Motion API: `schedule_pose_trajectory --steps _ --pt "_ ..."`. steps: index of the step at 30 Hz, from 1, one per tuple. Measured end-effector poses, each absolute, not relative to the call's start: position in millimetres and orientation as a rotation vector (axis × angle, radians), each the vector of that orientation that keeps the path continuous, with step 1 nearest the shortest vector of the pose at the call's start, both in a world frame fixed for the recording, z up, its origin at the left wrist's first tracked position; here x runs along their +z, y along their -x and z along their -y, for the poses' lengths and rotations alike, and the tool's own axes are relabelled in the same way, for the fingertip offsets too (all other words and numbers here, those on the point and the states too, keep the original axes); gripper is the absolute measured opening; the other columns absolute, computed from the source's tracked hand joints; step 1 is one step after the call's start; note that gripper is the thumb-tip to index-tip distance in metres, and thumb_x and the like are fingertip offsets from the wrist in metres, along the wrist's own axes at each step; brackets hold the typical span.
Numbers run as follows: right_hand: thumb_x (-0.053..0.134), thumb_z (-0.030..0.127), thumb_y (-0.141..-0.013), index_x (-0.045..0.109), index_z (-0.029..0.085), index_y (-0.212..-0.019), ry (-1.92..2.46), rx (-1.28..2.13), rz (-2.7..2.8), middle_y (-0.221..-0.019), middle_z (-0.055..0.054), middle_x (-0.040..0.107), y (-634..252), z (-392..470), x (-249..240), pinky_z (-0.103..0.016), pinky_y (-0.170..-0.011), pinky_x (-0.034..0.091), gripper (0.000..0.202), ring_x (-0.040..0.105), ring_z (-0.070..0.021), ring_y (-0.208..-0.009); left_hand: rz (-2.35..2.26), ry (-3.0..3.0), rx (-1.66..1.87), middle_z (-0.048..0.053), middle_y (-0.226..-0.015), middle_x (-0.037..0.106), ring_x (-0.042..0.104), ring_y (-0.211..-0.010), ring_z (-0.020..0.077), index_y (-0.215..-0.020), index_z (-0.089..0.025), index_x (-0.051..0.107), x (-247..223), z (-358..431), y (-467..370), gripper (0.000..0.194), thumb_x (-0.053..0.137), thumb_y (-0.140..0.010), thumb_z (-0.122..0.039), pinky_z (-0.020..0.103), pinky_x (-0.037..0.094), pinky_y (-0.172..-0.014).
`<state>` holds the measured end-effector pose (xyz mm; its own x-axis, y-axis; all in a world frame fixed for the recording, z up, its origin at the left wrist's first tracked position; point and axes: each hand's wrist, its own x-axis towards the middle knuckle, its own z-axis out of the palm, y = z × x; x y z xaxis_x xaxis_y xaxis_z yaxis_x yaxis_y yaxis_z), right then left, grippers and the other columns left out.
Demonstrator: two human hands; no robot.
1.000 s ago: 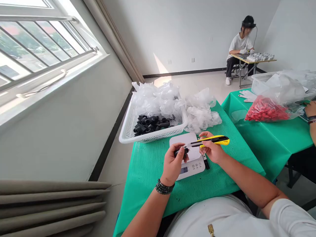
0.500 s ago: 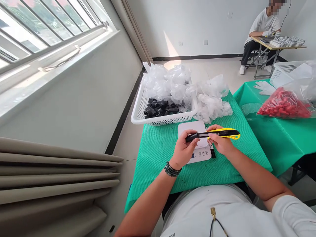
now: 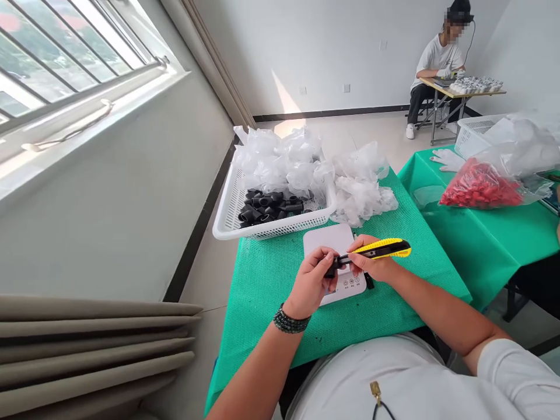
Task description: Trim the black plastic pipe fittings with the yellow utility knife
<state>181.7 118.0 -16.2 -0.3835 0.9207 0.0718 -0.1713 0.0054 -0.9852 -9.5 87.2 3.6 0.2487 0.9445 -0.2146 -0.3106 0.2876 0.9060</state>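
Fingers of the left hand (image 3: 306, 286) pinch a black fitting (image 3: 331, 270) above the scale (image 3: 322, 237), while those of the right hand (image 3: 373, 265) wrap a yellow utility knife (image 3: 387, 248), its blade end pointing toward nine o'clock at the fitting. Work on this piece looks under way; I cannot tell whether the edge bites in. More loose black pieces (image 3: 266, 204) lie in the white basket (image 3: 301, 223) at eleven o'clock, beside bagged bundles (image 3: 280, 157); which are finished, I cannot tell.

Dark specks (image 3: 318, 339) dot the green cover (image 3: 258, 291) near six o'clock, and clear plastic bags (image 3: 363, 198) heap up toward one. Farther off, a bag of red pieces (image 3: 479, 188) sits on a second green-covered table (image 3: 481, 239) at two o'clock; a seated co-worker (image 3: 433, 58) is at one, a barred window (image 3: 74, 52) at ten, a folded curtain (image 3: 87, 350) at eight.
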Motion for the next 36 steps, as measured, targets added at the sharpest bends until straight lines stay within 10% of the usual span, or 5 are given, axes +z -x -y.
schedule_pose_trajectory --steps 5,15,25,36 --pt "0.078 0.057 -0.087 0.063 0.023 -0.091 0.833 1.513 1.367 -0.06 0.005 0.07 -182 -119 -17 -0.024 -0.049 0.05 0.038 0.063 -0.0119 -0.048 -0.887 -0.933 0.956 0.0 -0.078 0.07 0.041 -0.041 0.0036 -0.097 -0.02 0.057 3 -90 16 0.056 0.076 -0.084 -0.072 0.018 0.032 -0.04" --pt "0.082 0.063 -0.082 0.06 0.023 -0.086 0.8 1.567 1.239 -0.056 0.006 0.068 -181 -121 -15 -0.025 -0.045 0.051 0.046 0.06 -0.0124 -0.045 -1.246 -1.798 1.245 0.009 -0.098 0.077 0.073 -0.09 0.0228 -0.104 -0.022 0.074 -4 -85 13 0.025 0.077 -0.088 -0.042 0.035 0.061 -0.082" --pt "0.081 0.06 -0.085 0.065 0.022 -0.086 0.844 1.468 1.316 -0.058 0.004 0.069 -183 -112 -10 -0.026 -0.047 0.052 0.042 0.062 -0.0124 -0.045 -0.969 -1.118 0.979 -0.003 -0.066 0.063 0.041 -0.041 0.0076 -0.141 -0.018 0.054 -5 -88 16 0.073 0.057 -0.096 -0.075 0.02 0.034 -0.041" --pt "0.087 0.051 -0.078 0.063 0.024 -0.082 0.79 1.589 1.031 -0.05 0.005 0.064 -183 -118 -6 -0.024 -0.037 0.046 0.036 0.056 -0.0129 -0.04 -1.279 -2.09 1.189 0.014 -0.129 0.067 0.068 -0.111 0.0262 -0.125 -0.024 0.071 -11 -88 16 0.027 0.066 -0.1 -0.031 0.042 0.058 -0.098"
